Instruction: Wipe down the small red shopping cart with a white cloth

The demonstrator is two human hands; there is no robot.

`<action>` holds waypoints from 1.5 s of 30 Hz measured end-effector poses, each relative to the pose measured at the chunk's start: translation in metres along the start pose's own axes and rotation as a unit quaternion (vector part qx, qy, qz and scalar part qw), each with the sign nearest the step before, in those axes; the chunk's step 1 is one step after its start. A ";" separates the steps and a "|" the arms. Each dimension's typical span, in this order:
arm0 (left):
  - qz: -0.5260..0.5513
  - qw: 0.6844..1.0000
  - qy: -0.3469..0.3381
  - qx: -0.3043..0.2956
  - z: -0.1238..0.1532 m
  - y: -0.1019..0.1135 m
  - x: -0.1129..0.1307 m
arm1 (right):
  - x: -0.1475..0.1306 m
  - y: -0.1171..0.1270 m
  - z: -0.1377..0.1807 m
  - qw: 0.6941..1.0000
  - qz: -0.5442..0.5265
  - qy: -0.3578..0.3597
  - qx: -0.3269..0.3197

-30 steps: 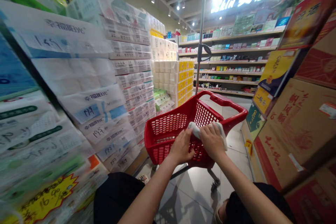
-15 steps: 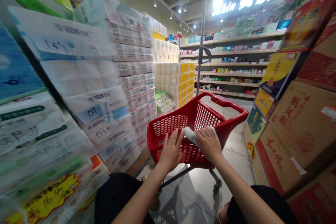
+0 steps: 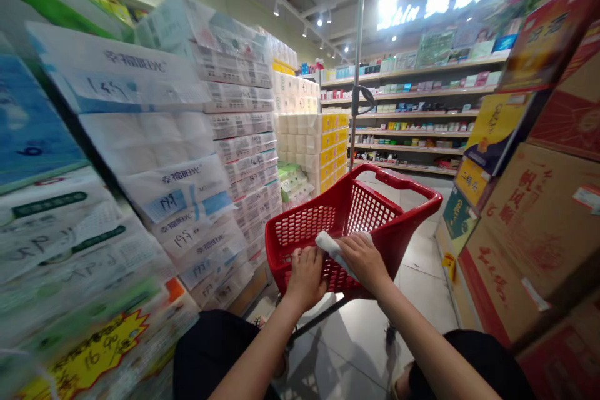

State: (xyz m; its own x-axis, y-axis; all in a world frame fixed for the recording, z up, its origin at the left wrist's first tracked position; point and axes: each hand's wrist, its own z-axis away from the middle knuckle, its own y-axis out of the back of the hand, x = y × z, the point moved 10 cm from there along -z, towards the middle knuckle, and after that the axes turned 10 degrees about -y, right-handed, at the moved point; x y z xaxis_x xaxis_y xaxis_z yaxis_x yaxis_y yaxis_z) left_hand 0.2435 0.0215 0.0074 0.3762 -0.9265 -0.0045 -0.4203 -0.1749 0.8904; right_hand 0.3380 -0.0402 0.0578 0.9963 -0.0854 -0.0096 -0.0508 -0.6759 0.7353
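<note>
While your left hand [image 3: 307,276] curls, gripping the near rim of the red cart [image 3: 394,232], your right hand [image 3: 363,262] clasps a white cloth [image 3: 328,242], now farther left there, apparently extending the wiped stretch.

From above and behind the gripping right hand [image 3: 364,260], one head camera looks forward and down, close over the red shopping cart [image 3: 404,234], towards display shelves [image 3: 422,115].
</note>
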 end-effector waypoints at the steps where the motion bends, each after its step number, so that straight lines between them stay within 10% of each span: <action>1: 0.001 1.000 0.000 0.001 0.002 0.002 0.000 | 0.009 0.004 0.001 1.000 0.009 0.004 -0.001; 13: 0.002 1.000 -0.008 0.030 0.000 0.002 0.013 | 0.139 0.061 0.008 0.977 0.159 -0.121 0.072; 23: 0.013 0.998 -0.028 0.048 -0.004 0.006 0.023 | 0.011 0.001 0.010 0.996 0.034 -0.084 0.003; 28: 0.050 0.997 -0.030 0.057 -0.004 0.008 0.014 | -0.002 -0.008 0.007 0.999 0.023 -0.033 -0.013; 45: 0.085 0.995 -0.026 0.053 -0.013 0.010 0.002 | 0.169 0.057 0.002 0.985 0.147 -0.081 0.029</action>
State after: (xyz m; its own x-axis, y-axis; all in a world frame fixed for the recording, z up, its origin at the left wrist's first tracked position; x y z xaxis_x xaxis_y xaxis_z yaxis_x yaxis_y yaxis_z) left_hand 0.2508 0.0227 0.0222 0.2508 -0.9611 0.1156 -0.5597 -0.0465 0.8274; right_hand 0.5031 -0.0942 0.0964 0.9141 -0.3964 0.0855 -0.3438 -0.6456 0.6820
